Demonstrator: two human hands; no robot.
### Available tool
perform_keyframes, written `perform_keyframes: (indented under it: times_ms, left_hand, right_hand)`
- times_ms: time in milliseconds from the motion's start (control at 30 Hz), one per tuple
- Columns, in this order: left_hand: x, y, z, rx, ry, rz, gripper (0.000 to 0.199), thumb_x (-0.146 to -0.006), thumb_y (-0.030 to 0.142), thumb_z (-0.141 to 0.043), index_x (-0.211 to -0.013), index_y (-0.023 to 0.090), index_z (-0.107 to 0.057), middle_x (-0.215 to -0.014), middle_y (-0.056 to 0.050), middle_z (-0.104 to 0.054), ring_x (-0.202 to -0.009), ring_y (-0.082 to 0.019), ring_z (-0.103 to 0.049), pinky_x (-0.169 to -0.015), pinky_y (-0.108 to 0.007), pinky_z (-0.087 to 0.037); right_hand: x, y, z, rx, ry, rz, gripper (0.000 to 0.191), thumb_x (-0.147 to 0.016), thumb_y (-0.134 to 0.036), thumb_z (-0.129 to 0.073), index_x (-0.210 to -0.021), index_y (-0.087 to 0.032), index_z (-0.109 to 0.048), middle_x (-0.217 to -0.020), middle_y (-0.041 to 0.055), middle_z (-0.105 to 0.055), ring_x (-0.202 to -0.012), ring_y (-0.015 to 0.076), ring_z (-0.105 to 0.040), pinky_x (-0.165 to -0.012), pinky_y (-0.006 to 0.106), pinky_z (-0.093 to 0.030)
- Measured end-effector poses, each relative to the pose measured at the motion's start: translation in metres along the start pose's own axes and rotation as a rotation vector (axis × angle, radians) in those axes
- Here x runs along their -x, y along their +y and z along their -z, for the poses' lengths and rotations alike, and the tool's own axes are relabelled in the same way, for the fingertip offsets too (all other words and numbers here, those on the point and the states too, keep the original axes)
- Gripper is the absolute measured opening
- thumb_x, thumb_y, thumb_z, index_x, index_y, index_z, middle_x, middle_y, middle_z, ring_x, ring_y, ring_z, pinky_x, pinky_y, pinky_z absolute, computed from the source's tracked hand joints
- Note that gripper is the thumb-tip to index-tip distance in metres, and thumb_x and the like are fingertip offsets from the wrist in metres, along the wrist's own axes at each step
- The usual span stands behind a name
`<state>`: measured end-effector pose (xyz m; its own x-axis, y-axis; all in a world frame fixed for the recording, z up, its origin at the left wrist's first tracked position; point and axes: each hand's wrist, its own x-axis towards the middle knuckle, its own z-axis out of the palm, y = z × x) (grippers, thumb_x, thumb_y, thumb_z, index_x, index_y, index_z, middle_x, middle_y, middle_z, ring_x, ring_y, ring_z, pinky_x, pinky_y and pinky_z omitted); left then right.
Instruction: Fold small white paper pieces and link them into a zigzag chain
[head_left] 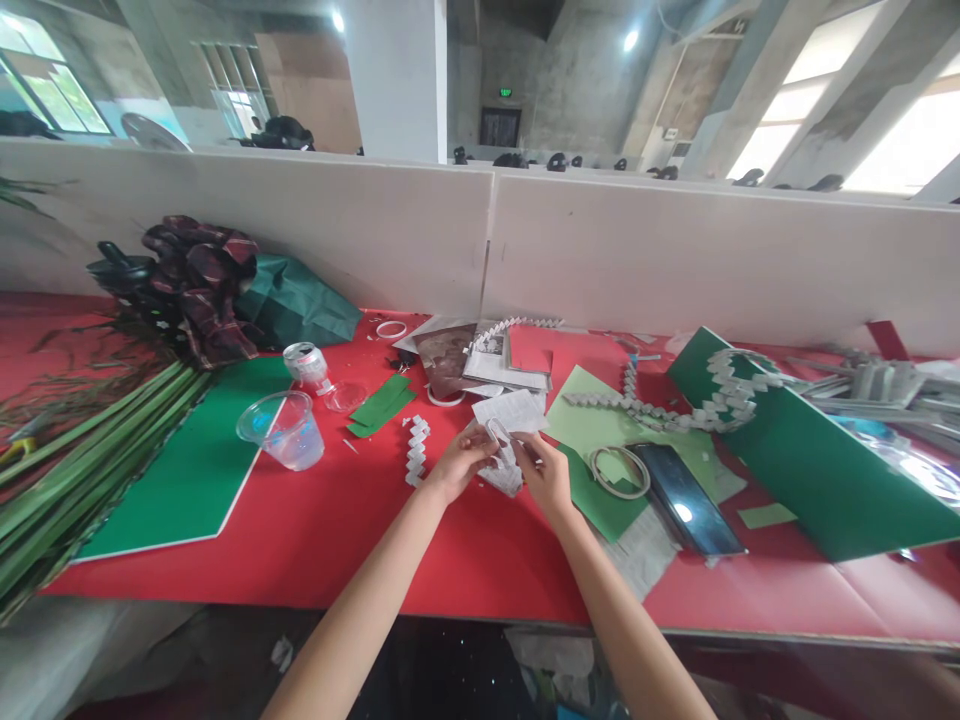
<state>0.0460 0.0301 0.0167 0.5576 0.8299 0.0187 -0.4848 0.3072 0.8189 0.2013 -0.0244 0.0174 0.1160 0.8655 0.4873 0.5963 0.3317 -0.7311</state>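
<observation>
Between my two hands, above the red table (360, 560), is a small folded piece of printed paper (502, 445). My left hand (463, 462) pinches its left side, and my right hand (546, 468) holds its right side. More printed paper (510, 410) lies just behind my fingers. A short zigzag strip of folded paper (416, 452) rests to the left of my left hand. Longer zigzag paper chains (660, 412) stretch over the light green sheets at the right, and one end leans over a green board.
A clear plastic cup (300, 440), a can (306, 366) and green paper (382, 405) are at the left, near long green leaves (90, 460). At the right are a phone (690, 500), a tape roll (619, 472) and an upright green board (817, 460). A white partition (375, 240) stands behind.
</observation>
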Motion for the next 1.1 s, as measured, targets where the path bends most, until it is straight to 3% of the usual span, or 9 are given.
perform_keyframes:
  times_ms: [167, 367, 567, 767, 933, 1100]
  left_hand:
    - [-0.002, 0.000, 0.006, 0.037, 0.102, -0.023, 0.028, -0.062, 0.021, -0.081, -0.081, 0.015, -0.062, -0.078, 0.000, -0.064, -0.072, -0.012, -0.061, -0.069, -0.027, -0.049]
    - [-0.005, 0.002, 0.012, 0.095, 0.175, -0.084, 0.026, -0.060, 0.018, -0.081, -0.078, 0.015, -0.062, -0.077, 0.001, -0.066, -0.078, -0.012, -0.063, -0.079, -0.028, -0.049]
    - [-0.005, 0.002, 0.011, 0.124, 0.172, -0.064, 0.025, -0.061, 0.017, -0.080, -0.080, 0.015, -0.063, -0.079, 0.001, -0.066, -0.079, -0.011, -0.062, -0.082, -0.029, -0.049]
    - [-0.004, 0.003, 0.010, 0.157, 0.152, -0.054, 0.024, -0.063, 0.017, -0.079, -0.082, 0.014, -0.064, -0.085, -0.001, -0.068, -0.087, -0.013, -0.063, -0.089, -0.029, -0.047]
    - [-0.004, 0.001, 0.011, 0.189, 0.182, -0.051, 0.025, -0.062, 0.015, -0.079, -0.083, 0.015, -0.064, -0.083, 0.000, -0.068, -0.085, -0.012, -0.064, -0.089, -0.028, -0.046]
    - [-0.004, 0.002, 0.009, 0.197, 0.166, -0.036, 0.023, -0.062, 0.015, -0.079, -0.080, 0.014, -0.065, -0.082, 0.000, -0.068, -0.083, -0.012, -0.064, -0.091, -0.030, -0.046]
  right_hand:
    - [0.001, 0.000, 0.001, 0.042, -0.054, 0.051, 0.027, -0.091, -0.032, -0.044, -0.100, -0.019, -0.066, -0.079, 0.0040, -0.067, -0.061, 0.0123, -0.057, -0.060, 0.021, -0.043]
    - [0.001, 0.002, -0.001, 0.102, -0.078, 0.083, 0.026, -0.092, -0.031, -0.043, -0.101, -0.021, -0.066, -0.083, 0.0036, -0.070, -0.059, 0.0124, -0.059, -0.058, 0.021, -0.043]
    - [0.000, 0.003, 0.000, 0.109, -0.093, 0.111, 0.026, -0.093, -0.029, -0.043, -0.106, -0.023, -0.065, -0.095, 0.0041, -0.070, -0.073, 0.0153, -0.064, -0.065, 0.023, -0.045]
    - [-0.001, 0.002, 0.000, 0.127, -0.097, 0.136, 0.028, -0.093, -0.029, -0.043, -0.110, -0.025, -0.065, -0.100, 0.0039, -0.070, -0.074, 0.0149, -0.064, -0.068, 0.023, -0.045]
    - [0.001, 0.002, -0.003, 0.207, -0.095, 0.109, 0.028, -0.089, -0.031, -0.051, -0.112, -0.024, -0.065, -0.075, 0.0005, -0.069, -0.052, 0.0107, -0.055, -0.055, 0.021, -0.040]
    - [0.000, 0.003, -0.003, 0.227, -0.052, 0.093, 0.026, -0.089, -0.036, -0.051, -0.101, -0.022, -0.069, -0.067, 0.0002, -0.067, -0.051, 0.0101, -0.054, -0.054, 0.020, -0.038]
